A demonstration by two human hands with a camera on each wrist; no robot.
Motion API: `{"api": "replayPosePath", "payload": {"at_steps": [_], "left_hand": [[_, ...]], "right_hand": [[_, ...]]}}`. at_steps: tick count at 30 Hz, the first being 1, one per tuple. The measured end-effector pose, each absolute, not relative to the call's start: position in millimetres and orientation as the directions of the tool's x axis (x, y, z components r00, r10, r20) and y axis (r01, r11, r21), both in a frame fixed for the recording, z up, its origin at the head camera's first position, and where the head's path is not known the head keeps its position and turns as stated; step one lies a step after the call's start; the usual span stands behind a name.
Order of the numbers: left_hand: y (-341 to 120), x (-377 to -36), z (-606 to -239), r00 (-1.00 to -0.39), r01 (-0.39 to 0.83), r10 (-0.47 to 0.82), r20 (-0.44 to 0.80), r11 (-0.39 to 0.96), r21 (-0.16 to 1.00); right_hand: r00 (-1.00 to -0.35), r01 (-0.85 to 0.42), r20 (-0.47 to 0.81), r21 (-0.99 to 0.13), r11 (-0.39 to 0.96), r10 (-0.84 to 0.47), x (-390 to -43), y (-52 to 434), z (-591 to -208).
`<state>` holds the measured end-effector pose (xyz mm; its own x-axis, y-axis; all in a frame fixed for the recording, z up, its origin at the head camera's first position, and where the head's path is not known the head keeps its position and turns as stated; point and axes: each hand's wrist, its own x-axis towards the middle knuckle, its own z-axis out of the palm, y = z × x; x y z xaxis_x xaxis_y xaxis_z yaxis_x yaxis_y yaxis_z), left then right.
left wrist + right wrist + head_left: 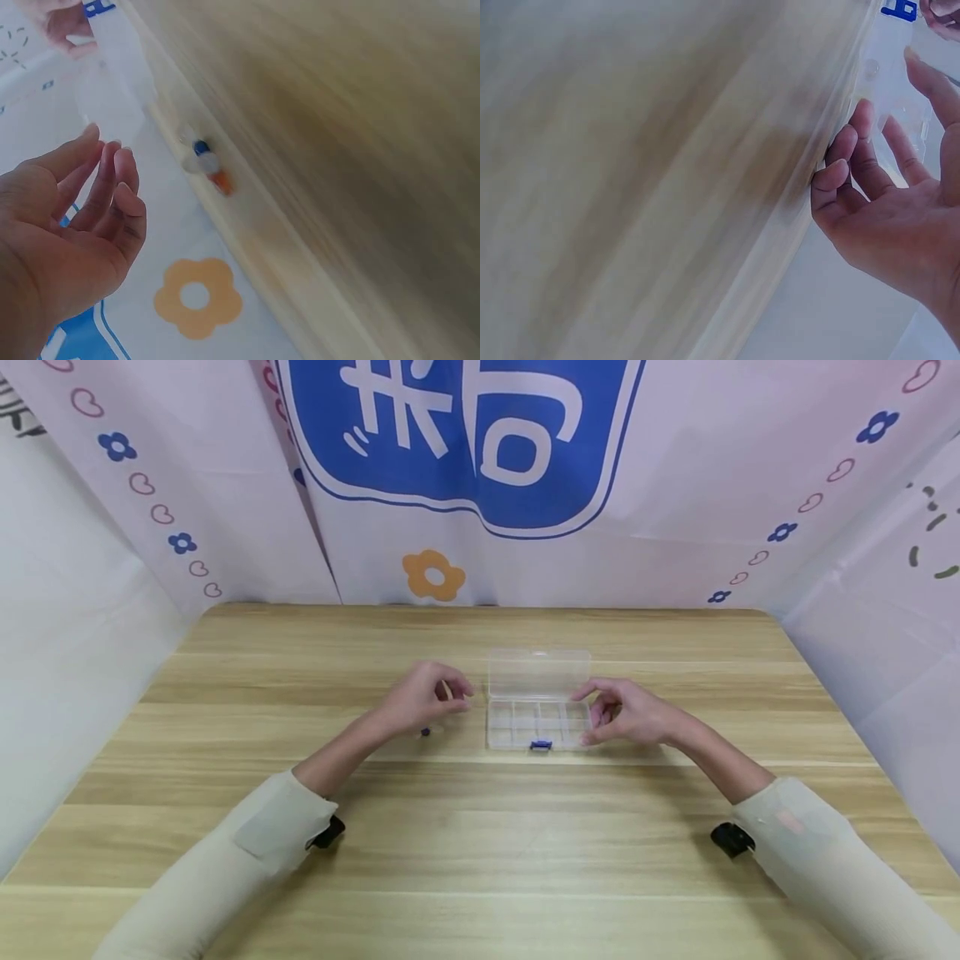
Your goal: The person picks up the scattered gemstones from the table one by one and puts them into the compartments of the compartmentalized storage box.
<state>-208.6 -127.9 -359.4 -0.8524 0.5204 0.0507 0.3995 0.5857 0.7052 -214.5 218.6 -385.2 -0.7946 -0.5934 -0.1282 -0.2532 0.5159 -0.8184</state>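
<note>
The fingers (pixel 450 687) of the left hand (pixel 423 697) are loosely curled and grasp nothing; the left wrist view shows them relaxed and slightly bent over an empty palm. That hand hovers just left of a clear plastic box (pixel 537 724), apart from it. The fingers (pixel 592 693) of the right hand (pixel 626 713) lie against the box's right end, the thumb near its front edge and the others near its back, lightly bent around the end wall; the right wrist view is blurred, yet it shows the fingertips touching the clear plastic.

The box sits on the wooden surface (pixel 480 843) near its middle, between the two hands. Its lid (pixel 538 672) stands open, tilted back from the far edge. The tray is split into small compartments in two rows, and a blue latch (pixel 541 745) sits at the middle of its front edge. What lies in the compartments cannot be told.

Some small pieces (pixel 429 731) rest on the surface just below the left hand, one of them dark blue. In the left wrist view they look blue, white and orange, though blurred.

Both arms wear pale sleeves (pixel 247 852). Behind the surface hangs a white cloth backdrop (pixel 675 510) with a blue sign, flowers and hearts.
</note>
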Motion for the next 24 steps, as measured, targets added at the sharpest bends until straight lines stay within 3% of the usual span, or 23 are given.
{"api": "replayPosePath", "payload": {"at_steps": [24], "left_hand": [[-157.8,-207.8,-368.0,-0.867,0.377,0.498,-0.009,0.667,0.642]], "right_hand": [[-0.794,-0.246,-0.131,-0.823,0.512,-0.593,-213.6,218.5,-383.7]]}}
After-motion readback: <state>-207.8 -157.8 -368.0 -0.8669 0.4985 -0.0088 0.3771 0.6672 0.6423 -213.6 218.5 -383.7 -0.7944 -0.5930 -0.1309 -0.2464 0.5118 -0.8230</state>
